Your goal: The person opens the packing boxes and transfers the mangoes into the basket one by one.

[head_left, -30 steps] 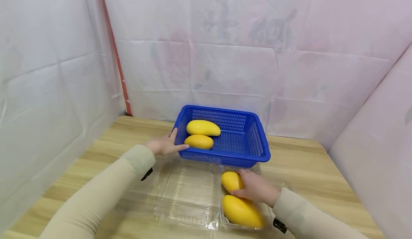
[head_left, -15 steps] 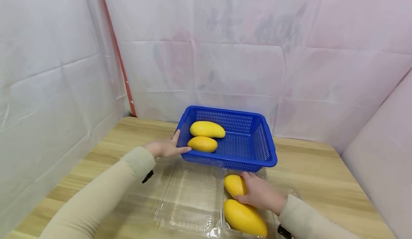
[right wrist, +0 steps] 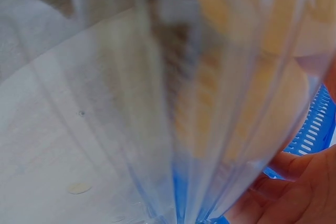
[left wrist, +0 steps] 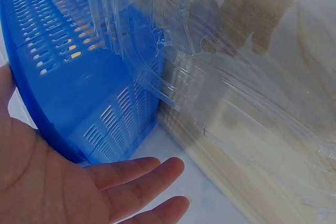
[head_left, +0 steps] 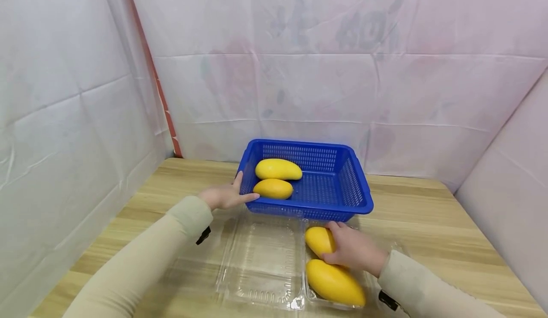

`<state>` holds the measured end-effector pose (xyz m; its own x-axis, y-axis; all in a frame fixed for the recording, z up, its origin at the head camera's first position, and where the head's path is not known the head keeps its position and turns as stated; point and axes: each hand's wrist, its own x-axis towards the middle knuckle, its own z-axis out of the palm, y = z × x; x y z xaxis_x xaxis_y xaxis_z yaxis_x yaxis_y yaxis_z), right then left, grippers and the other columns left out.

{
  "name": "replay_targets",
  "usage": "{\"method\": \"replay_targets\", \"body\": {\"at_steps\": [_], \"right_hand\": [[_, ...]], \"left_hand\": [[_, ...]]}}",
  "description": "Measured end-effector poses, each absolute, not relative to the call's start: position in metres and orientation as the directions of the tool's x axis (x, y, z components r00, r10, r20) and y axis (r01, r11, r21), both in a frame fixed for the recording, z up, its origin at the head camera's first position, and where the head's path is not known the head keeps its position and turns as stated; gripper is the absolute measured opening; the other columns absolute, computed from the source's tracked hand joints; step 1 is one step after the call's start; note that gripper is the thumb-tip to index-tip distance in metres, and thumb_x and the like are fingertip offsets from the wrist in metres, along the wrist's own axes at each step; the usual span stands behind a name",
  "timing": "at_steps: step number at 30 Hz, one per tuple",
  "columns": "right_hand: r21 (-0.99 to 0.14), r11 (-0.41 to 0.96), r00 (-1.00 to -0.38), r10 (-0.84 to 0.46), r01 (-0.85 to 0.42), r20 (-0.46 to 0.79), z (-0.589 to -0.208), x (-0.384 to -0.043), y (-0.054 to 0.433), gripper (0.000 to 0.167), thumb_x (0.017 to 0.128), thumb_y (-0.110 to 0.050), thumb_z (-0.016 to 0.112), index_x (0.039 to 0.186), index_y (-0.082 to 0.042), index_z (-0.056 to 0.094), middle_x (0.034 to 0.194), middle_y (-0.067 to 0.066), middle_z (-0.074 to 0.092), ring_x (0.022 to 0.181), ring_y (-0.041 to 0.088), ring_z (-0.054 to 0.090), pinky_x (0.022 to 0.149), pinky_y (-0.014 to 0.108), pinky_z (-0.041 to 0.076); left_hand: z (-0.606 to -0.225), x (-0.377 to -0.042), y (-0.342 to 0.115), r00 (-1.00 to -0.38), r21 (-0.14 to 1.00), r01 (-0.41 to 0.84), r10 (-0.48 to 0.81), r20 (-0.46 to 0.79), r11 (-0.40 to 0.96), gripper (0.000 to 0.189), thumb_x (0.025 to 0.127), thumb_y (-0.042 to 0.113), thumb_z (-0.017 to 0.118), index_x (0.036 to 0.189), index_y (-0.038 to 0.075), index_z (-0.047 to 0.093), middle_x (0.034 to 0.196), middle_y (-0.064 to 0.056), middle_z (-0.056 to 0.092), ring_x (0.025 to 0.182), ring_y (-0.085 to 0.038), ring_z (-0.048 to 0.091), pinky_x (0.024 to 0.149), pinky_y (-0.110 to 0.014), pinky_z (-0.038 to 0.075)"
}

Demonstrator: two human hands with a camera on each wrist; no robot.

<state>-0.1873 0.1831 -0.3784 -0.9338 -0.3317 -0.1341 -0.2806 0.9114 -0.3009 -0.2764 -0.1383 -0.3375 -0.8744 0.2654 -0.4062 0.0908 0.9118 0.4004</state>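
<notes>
My right hand point(head_left: 357, 249) grips the far yellow mango point(head_left: 318, 241) in the right half of an opened clear plastic clamshell box point(head_left: 265, 258). A larger mango point(head_left: 334, 284) lies nearer in that same half. My left hand point(head_left: 224, 195) rests at the front left corner of a blue basket point(head_left: 310, 211), its thumb at the rim. In the left wrist view, the left fingers point(left wrist: 142, 184) extend loosely below the basket wall. The right wrist view looks through blurred clear plastic, and the right fingers point(right wrist: 289, 166) show at its right edge.
Inside the basket, two more mangoes, a paler one point(head_left: 278, 169) and a deeper yellow one point(head_left: 273, 189), lie on the left side. The wooden table point(head_left: 402, 201) ends at white sheeting point(head_left: 308, 89) behind and on both sides.
The head view shifts slightly. My right hand stays on the far mango in the box, and my left hand stays at the basket corner.
</notes>
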Motion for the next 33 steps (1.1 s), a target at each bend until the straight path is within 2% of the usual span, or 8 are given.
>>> {"method": "replay_targets", "body": {"at_steps": [9, 16, 33], "right_hand": [[-0.303, 0.911, -0.93, -0.336, -0.281, -0.15, -0.3711, -0.1848, 0.1825, 0.067, 0.069, -0.042, 0.078, 0.116, -0.002, 0.052, 0.094, 0.007, 0.056, 0.072, 0.016, 0.051, 0.068, 0.039, 0.049], [-0.29, 0.911, -0.93, -0.343, -0.294, -0.134, -0.371, -0.1855, 0.1809, 0.063, 0.068, -0.04, 0.077, 0.115, -0.005, 0.053, 0.092, 0.005, 0.056, 0.07, 0.015, 0.05, 0.066, 0.037, 0.048], [-0.268, 0.912, -0.931, -0.348, -0.31, -0.108, -0.3739, -0.183, 0.1788, 0.063, 0.067, -0.037, 0.075, 0.115, -0.003, 0.052, 0.09, 0.007, 0.054, 0.066, 0.015, 0.047, 0.06, 0.034, 0.045]], "left_hand": [[-0.3358, -0.278, -0.1376, -0.871, 0.427, 0.099, 0.286, -0.4, 0.899, 0.115, 0.073, 0.084, 0.033, 0.145, 0.013, -0.022, 0.152, -0.019, 0.012, 0.137, -0.033, 0.021, 0.106, -0.049, 0.024], [-0.3379, -0.2791, -0.1393, -0.876, 0.386, 0.102, 0.266, -0.402, 0.917, 0.116, 0.071, 0.086, 0.03, 0.145, 0.014, -0.022, 0.152, -0.018, 0.015, 0.132, -0.035, 0.031, 0.101, -0.05, 0.032], [-0.3389, -0.2759, -0.1413, -0.88, 0.411, 0.1, 0.274, -0.389, 0.906, 0.116, 0.07, 0.087, 0.031, 0.146, 0.014, -0.02, 0.152, -0.016, 0.018, 0.129, -0.034, 0.037, 0.1, -0.048, 0.034]]}}
